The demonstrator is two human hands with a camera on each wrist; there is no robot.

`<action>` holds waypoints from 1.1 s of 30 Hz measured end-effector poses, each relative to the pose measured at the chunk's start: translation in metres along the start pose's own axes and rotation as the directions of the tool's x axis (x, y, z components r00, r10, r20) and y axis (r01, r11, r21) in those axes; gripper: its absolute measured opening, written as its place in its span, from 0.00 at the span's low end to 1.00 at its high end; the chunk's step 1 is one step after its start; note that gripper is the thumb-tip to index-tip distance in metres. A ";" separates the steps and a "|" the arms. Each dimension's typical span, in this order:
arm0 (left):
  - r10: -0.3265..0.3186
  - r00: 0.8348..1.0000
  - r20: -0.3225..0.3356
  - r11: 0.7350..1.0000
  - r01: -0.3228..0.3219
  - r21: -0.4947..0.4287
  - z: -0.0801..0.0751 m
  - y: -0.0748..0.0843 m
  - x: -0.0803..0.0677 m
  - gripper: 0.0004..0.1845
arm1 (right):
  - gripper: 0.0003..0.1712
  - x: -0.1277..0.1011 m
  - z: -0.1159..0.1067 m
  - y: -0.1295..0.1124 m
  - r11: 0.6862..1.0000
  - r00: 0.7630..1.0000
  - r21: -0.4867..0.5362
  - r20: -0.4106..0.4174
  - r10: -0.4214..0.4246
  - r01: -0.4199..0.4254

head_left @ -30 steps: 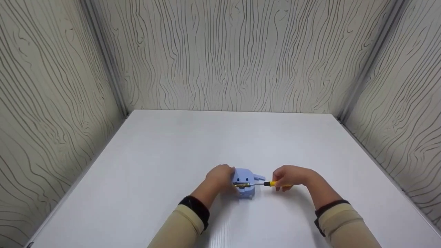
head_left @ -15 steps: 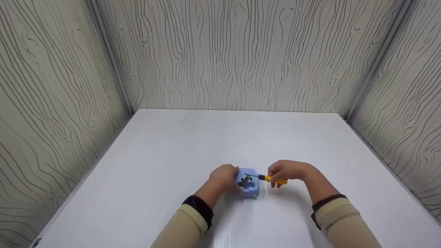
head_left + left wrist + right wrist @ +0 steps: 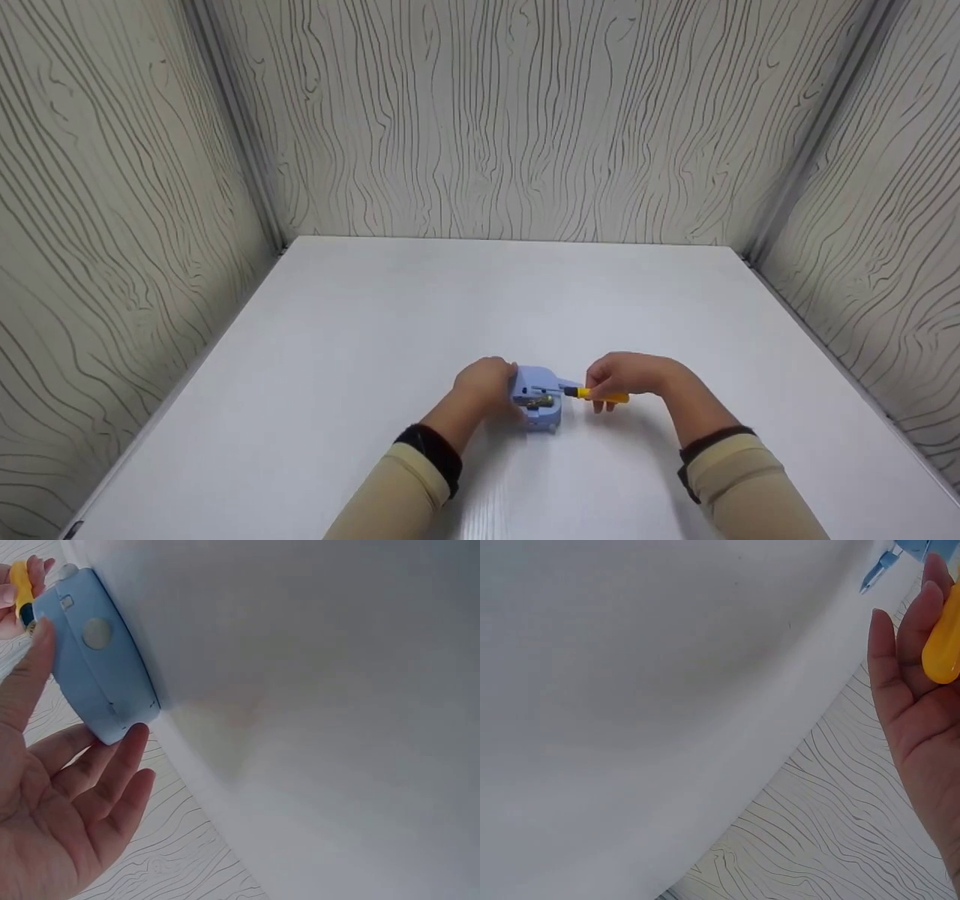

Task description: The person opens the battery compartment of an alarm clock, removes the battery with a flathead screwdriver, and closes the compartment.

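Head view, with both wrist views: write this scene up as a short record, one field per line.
Left hand: grips the blue device with thumb and fingers
Right hand: holds the yellow-handled screwdriver
Screwdriver shaft: reaches over the device's face; contact unclear
Metallic cylinder: at the slot in the device's face; whether fully seated, cannot tell
Blue flap: sticks out from the device on the right-hand side
Surface: white table
Backdrop: wood-grain patterned panels
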State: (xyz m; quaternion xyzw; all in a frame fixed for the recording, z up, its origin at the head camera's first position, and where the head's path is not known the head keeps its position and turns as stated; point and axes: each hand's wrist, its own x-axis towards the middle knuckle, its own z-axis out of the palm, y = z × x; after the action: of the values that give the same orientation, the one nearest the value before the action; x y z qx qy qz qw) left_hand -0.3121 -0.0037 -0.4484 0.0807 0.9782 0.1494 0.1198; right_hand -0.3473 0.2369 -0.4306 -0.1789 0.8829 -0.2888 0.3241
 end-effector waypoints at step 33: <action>-0.026 1.000 0.004 0.999 0.026 -0.021 0.000 0.001 -0.001 0.47 | 0.10 0.015 -0.010 0.011 0.988 0.914 -0.036 -0.386 0.127 -0.153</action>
State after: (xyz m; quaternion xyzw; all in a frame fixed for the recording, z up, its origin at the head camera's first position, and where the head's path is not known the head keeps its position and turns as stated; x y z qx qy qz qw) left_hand -0.3112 -0.0033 -0.4475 0.0669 0.9773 0.1577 0.1243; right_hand -0.3662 0.2418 -0.4383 -0.0658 0.9487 -0.2650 0.1595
